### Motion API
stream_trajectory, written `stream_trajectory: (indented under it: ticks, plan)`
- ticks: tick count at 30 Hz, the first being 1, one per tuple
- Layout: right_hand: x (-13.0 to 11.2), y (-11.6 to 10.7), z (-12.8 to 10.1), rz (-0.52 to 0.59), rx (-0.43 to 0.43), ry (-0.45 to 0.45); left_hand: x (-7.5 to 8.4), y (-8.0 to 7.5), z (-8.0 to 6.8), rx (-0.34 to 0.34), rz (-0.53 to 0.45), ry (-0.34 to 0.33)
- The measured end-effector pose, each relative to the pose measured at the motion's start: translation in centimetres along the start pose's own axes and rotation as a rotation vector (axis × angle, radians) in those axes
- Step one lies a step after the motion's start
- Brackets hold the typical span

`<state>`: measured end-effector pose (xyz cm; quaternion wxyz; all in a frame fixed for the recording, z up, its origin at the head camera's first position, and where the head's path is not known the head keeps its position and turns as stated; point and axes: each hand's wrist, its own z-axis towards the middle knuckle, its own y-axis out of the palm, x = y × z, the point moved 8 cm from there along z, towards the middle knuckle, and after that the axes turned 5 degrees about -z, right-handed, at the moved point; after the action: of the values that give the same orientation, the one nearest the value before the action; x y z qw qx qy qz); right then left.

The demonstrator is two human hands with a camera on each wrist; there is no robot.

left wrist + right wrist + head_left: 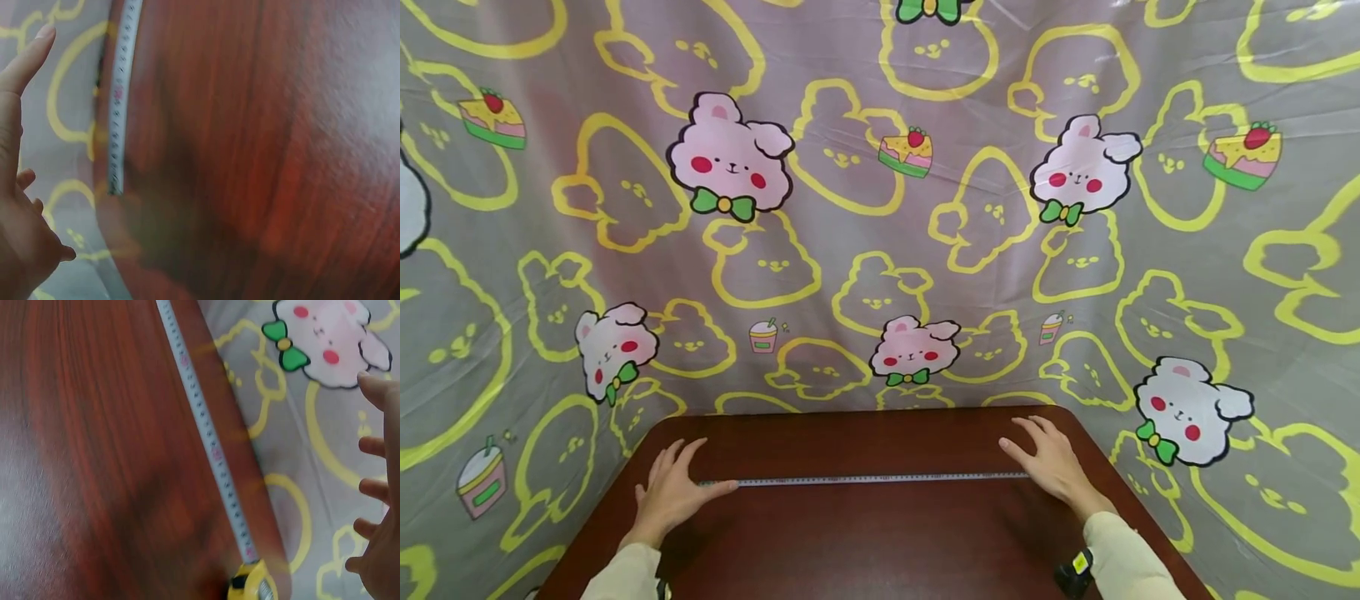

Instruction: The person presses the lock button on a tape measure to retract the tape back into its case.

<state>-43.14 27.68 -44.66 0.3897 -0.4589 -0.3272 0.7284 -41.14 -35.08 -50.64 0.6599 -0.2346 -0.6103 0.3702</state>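
Note:
A white measuring tape (880, 478) lies stretched straight across the dark red-brown table (880, 542), left to right. My left hand (672, 493) lies flat with fingers spread at the tape's left end, thumb pointing along it. My right hand (1051, 463) lies flat at the right end, fingers straight. In the left wrist view the tape's free end (115, 184) stops near the table edge, and the hand (19, 206) is beside it with straight fingers. In the right wrist view the tape (206, 431) runs into a yellow case (252, 586), with the spread hand (378, 550) to its right.
A grey cloth (880, 208) printed with yellow rabbit outlines and pink rabbits hangs behind and drapes round the table. The table's far edge and rounded corners lie just beyond the hands. A small black and yellow device (1075, 571) sits at my right wrist.

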Motion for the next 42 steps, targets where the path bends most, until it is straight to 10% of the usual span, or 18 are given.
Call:
stream_trajectory:
  ticks: [26,42]
  plan:
    - [12.1,5.2,-4.0,0.078,-0.111,0.4,-7.0,2.1,0.0,-0.064,-0.154,-0.319]
    - [13.0,5.8,-4.3,-0.024,-0.102,0.419,-8.0,2.0,-0.4,0.141,-0.147,-0.319]
